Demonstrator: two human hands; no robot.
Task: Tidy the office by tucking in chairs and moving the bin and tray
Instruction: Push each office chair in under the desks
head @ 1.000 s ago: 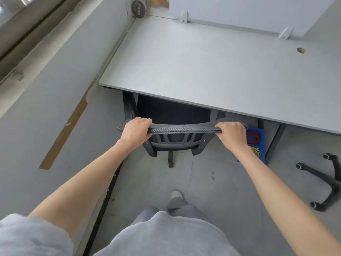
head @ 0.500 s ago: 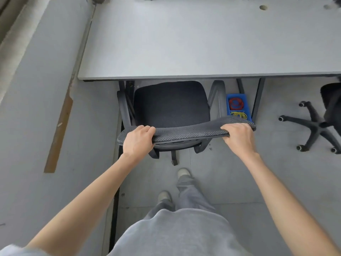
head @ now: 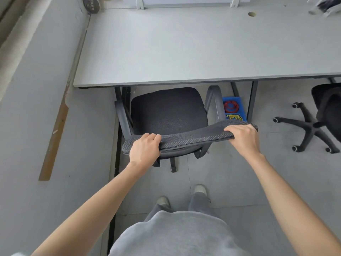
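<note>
Your second chair (head: 330, 108) is cut off by the right edge. A blurred object (head: 324, 6) sits at the surface's (head: 184, 48) far corner. The chair's (head: 169, 111) front hides beneath it.

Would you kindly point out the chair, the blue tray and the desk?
chair (head: 168, 109), head view, seat cushion.
blue tray (head: 243, 108), head view, right rim.
desk (head: 184, 48), head view, bare top.

Soft, even daylight fills my view; the bench (head: 184, 48) shows pale without glare, shadows faint beneath it. Wide-angle bending curves the edges; far right corner blurs.
</note>
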